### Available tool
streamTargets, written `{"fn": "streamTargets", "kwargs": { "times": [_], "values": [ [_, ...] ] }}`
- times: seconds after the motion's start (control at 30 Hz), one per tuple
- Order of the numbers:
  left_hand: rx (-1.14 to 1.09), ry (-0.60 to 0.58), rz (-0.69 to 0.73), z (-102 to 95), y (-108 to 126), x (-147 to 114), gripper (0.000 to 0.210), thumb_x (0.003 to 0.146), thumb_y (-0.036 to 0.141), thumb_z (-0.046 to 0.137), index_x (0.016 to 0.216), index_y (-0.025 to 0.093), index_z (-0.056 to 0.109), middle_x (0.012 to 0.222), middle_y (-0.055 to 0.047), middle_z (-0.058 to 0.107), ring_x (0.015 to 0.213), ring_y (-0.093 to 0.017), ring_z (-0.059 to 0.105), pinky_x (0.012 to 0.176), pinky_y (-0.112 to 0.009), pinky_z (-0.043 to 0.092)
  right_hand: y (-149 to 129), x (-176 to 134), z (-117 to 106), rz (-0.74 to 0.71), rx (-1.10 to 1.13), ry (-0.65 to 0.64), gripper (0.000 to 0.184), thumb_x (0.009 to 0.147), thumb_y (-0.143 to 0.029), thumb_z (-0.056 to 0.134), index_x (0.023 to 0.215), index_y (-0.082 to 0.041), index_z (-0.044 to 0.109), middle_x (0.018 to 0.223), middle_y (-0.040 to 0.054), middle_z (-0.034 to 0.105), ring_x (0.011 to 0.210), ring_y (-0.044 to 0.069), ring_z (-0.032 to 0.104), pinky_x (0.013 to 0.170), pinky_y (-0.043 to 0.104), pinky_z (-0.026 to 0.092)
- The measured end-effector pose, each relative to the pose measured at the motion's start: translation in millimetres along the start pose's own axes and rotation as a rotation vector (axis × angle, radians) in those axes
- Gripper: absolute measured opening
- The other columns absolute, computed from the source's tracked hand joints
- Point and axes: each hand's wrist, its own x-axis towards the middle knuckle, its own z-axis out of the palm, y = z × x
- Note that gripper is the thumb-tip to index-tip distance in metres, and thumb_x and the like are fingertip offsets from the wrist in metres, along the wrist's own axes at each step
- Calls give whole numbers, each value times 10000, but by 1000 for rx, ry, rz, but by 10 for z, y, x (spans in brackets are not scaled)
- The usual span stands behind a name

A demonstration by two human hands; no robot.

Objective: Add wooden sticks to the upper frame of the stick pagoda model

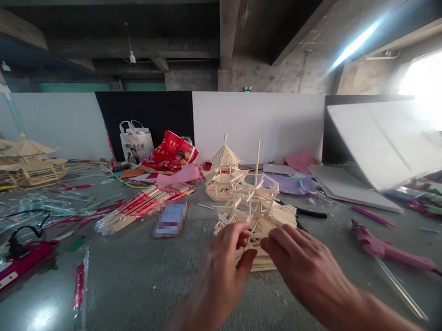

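A small pavilion model of pale wooden sticks [254,197] stands on the grey table in front of me, with one thin stick rising upright from its top. At its near left side is my left hand [222,274], thumb and index finger curved and apart, the fingertips close to the lower frame. My right hand [308,264] is closed at the near right side, its fingertips pinched together against the model. What the pinch holds is hidden behind the fingers. Just behind stands a second stick pavilion [223,173] with a pointed roof.
A pink glue gun [390,248] lies at right, near a purple pen [373,216]. Left of the model are a phone [170,219] and bundled sticks [140,208]. Further left sit a magenta power strip [13,268] and another pavilion [30,163]. White boards [353,189] lean behind.
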Motion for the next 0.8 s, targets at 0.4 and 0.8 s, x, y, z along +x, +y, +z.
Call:
{"fn": "streamTargets", "kwargs": {
  "times": [0.4,0.8],
  "values": [
    [28,32,-210,-150,-492,-357,214,829,258,550,1039,218,539,866,-13,664,739,-132,636,702,-273,520,452,368,215,48,-69,-310,168,860,-123,464,723,-167,549,742,-1,544,660,111,483,493,266,192],
    [-6,-12,-305,-99,-625,-482,199,820,270,552,1011,215,565,857,-17,676,759,-146,654,720,-303,531,295,493,149,53,-170,-447,147,753,-14,499,703,-136,564,735,33,530,589,94,418,463,282,124]
  ]
}}
